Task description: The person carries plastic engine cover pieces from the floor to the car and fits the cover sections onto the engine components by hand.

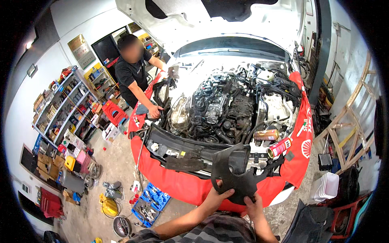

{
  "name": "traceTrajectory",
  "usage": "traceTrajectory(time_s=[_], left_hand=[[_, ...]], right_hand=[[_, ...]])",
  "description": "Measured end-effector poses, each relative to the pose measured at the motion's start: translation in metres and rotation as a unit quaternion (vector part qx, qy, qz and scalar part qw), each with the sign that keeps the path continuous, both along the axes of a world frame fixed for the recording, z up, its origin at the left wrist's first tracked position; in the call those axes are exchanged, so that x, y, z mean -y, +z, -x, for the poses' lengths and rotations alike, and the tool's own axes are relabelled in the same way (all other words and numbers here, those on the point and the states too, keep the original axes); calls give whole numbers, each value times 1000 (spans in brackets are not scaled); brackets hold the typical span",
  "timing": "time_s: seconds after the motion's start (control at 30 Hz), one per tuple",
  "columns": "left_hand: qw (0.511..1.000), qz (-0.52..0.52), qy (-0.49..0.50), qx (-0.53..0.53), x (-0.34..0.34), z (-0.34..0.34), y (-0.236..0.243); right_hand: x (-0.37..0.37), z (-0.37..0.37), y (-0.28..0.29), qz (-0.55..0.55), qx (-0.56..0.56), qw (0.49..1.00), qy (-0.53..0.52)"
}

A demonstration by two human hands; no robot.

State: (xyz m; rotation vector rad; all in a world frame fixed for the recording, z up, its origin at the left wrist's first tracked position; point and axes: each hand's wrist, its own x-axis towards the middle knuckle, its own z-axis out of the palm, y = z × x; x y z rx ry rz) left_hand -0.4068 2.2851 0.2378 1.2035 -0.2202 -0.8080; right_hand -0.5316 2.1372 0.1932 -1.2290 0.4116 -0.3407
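Observation:
My left hand [216, 197] and my right hand [253, 205] grip a black curved plastic panel [238, 186] with a large opening, held over the front of a white car. Beneath and beyond it, a long black front trim [184, 143] crosses the engine bay, and a red fender cover [157, 174] drapes over the bumper. The engine [214, 107] lies exposed under the raised hood [259, 12]. A red spray can [279, 147] and a gold can [266, 135] rest to the right of the panel.
A co-worker [133, 77] leans over the car's left side. An open blue tool case [160, 192], a yellow machine [108, 205] and a red stool [114, 111] are on the floor. Shelving [60, 107] lines the left wall; a wooden ladder [348, 133] and white bins [326, 184] stand at right.

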Motion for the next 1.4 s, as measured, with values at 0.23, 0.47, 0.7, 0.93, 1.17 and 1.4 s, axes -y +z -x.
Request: traceTrajectory(time_s=[0.23, 0.47, 0.7, 0.93, 1.17, 1.4], left_hand=[[999, -30, 9, 35, -16, -10, 1], [993, 36, 102, -52, -41, -67, 1], [955, 167, 157, -187, -77, -168, 19], [987, -4, 94, -129, -85, -300, 8], [981, -138, 115, -71, -39, -440, 9], [989, -139, 57, -1, 25, -576, -31]], right_hand=[[-7, -26, 13, 32, 27, 999, -1], [-56, -78, 27, 47, 14, 999, 4], [-47, -165, 36, 188, -24, 981, 34], [-8, -292, 52, 82, -53, 995, 15], [53, -425, 27, 2, -138, 990, -4], [133, -565, -25, 123, -132, 981, -72]])
